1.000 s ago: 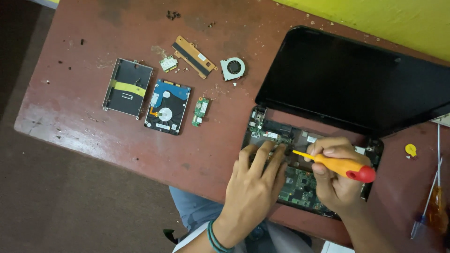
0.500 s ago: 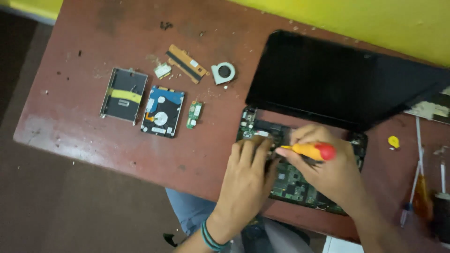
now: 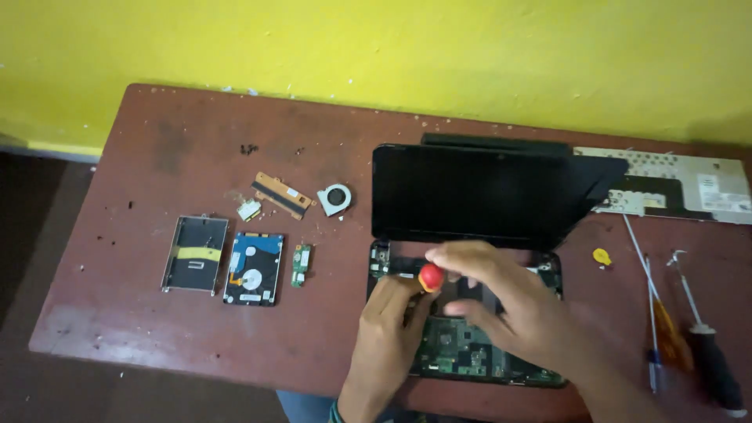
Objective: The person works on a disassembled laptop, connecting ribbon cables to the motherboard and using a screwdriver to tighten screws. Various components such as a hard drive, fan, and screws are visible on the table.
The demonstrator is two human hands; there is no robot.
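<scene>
- Right hand (image 3: 509, 301) pinches a screwdriver with a glossy red rounded handle end (image 3: 430, 277), standing it upright over the opened black laptop base (image 3: 470, 345).
- Left hand (image 3: 389, 325), fingers loosely curled and holding nothing, rests on the exposed green circuit board (image 3: 458, 352) just beside the tool.
- Bare metal hard drive (image 3: 253, 269) lies well apart on the worn reddish-brown table (image 3: 157, 329).

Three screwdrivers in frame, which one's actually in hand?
The red-capped screwdriver, held in the right hand over the opened laptop. The orange-handled screwdriver and black-handled screwdriver lie untouched on the table at the right.
</scene>
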